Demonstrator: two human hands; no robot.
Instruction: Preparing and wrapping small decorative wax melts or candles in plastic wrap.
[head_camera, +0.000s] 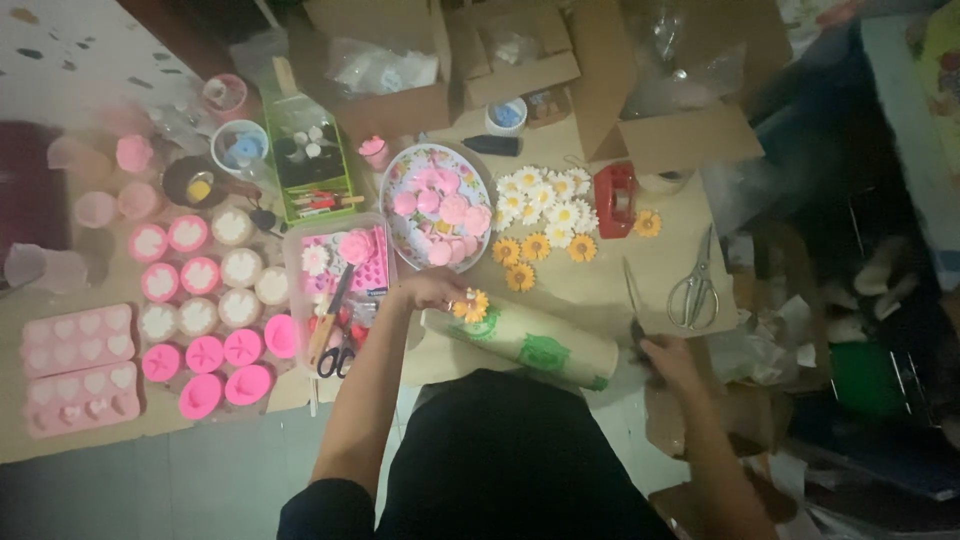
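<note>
- Left hand (432, 290): fingers closed on a small orange-yellow paper flower (471, 306), held at the upper left end of a roll.
- Paper roll (525, 343): tan with green printed patches, lying slantwise on the worktop (600, 285) just in front of the person, between the two hands.
- Right hand (668, 360): curled around a thin dark-handled tool (633, 305) at the lower right end of the roll (the picture is blurred here; the tool's kind cannot be told).
- Loose paper flowers (545, 215): white daisies and orange ones, grouped on the worktop beyond the roll.
- Metal scissors (695, 285): lying flat to the right of the flowers, apart from the right hand.
- Red tape dispenser (615, 198): just right of the white daisies.
- Flowered plate (402, 175): round, carrying pink moulded pieces, left of the daisies.
- Clear plastic box (295, 262): beside the left hand, with a pink mould, a white flower shape and dark-handled scissors (337, 355) at its near end.
- Round pink and white cups (200, 290): in rows on the left of the worktop.
- Pink heart moulds (75, 368): two trays at the far left.
- Green tray (345, 185): holding small bottles, behind the clear box.
- Cardboard boxes (400, 110): open, along the far edge.
</note>
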